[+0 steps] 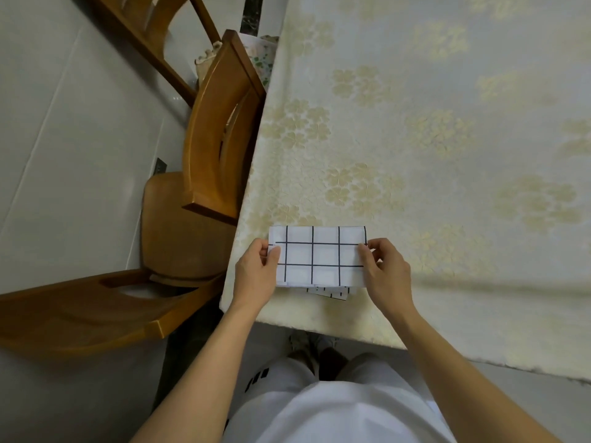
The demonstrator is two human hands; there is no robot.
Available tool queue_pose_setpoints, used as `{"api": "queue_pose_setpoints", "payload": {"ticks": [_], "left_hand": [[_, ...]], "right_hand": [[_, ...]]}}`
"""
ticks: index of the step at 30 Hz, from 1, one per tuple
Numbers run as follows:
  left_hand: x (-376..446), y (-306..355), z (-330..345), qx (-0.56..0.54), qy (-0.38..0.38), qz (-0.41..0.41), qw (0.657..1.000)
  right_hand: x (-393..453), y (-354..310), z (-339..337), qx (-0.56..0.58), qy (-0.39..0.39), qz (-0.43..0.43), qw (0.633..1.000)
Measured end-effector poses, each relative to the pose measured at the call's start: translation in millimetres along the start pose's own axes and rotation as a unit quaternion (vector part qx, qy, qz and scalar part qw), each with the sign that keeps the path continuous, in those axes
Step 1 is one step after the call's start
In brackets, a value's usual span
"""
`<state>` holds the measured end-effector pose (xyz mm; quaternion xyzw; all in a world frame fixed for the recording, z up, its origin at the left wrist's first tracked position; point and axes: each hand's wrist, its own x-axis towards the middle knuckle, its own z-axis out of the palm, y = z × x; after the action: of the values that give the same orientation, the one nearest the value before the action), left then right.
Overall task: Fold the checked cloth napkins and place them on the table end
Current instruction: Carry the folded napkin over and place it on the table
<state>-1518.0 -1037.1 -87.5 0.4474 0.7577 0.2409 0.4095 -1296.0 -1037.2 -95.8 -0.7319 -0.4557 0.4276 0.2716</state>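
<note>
A folded checked napkin (316,255) is held at its two short ends over the near corner of the table (447,139), which is covered with a pale flowered cloth, and the step in hand is judged to be the setting down of this napkin on the table end. Beneath its near edge, part of another checked napkin (329,294) is seen, so a stack appears to be in the making. The left end is pinched by the left hand (256,273), thumb on top and fingers curled beneath; the right end is pinched likewise by the right hand (385,270). For the next move, the napkin would need to be lowered squarely onto the one below, edges aligned, and both pinches released together so that the fold is not disturbed. A wooden chair (217,132) stands just beside the table's left edge.
</note>
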Motion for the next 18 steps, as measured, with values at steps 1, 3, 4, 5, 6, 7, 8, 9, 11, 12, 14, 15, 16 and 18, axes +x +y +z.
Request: {"api": "queue_pose_setpoints", "payload": {"ticks": [1, 3, 4, 5, 6, 7, 8, 9, 11, 12, 14, 15, 16, 18], "left_hand": [[4, -1, 0, -0.002, 0.000, -0.003, 1.000], [11, -2, 1, -0.002, -0.001, -0.007, 1.000], [14, -3, 1, 0.001, -0.003, -0.009, 1.000], [17, -4, 2, 0.004, -0.005, -0.009, 1.000], [20, -6, 2, 0.008, -0.009, -0.009, 1.000], [22, -8, 3, 0.011, -0.012, -0.008, 1.000], [23, -10, 3, 0.016, -0.016, -0.008, 1.000], [24, -11, 3, 0.022, -0.019, -0.007, 1.000], [25, -15, 4, 0.037, -0.023, -0.008, 0.999], [25, -17, 5, 0.044, -0.026, -0.007, 0.999], [26, -20, 6, 0.054, -0.031, -0.003, 0.998], [26, -22, 7, 0.060, -0.031, -0.001, 0.998], [27, -23, 8, 0.065, -0.029, 0.001, 0.997], [28, -26, 9, 0.064, -0.024, 0.002, 0.998]], "right_hand": [[2, 1, 2, -0.005, 0.001, 0.004, 1.000], [5, 3, 5, -0.015, 0.001, 0.011, 1.000], [7, 4, 6, -0.021, 0.000, 0.014, 1.000], [7, 5, 8, -0.027, -0.001, 0.019, 0.999], [8, 6, 9, -0.031, -0.001, 0.024, 0.999], [8, 7, 11, -0.034, -0.001, 0.027, 0.999], [8, 9, 12, -0.037, 0.000, 0.031, 0.999], [8, 10, 13, -0.040, 0.001, 0.035, 0.999], [7, 14, 16, -0.047, 0.005, 0.044, 0.998], [7, 16, 18, -0.051, 0.007, 0.047, 0.998], [7, 20, 20, -0.057, 0.010, 0.055, 0.997], [6, 22, 21, -0.059, 0.012, 0.061, 0.996], [6, 23, 22, -0.061, 0.014, 0.065, 0.996], [6, 25, 23, -0.064, 0.017, 0.067, 0.996]]}}
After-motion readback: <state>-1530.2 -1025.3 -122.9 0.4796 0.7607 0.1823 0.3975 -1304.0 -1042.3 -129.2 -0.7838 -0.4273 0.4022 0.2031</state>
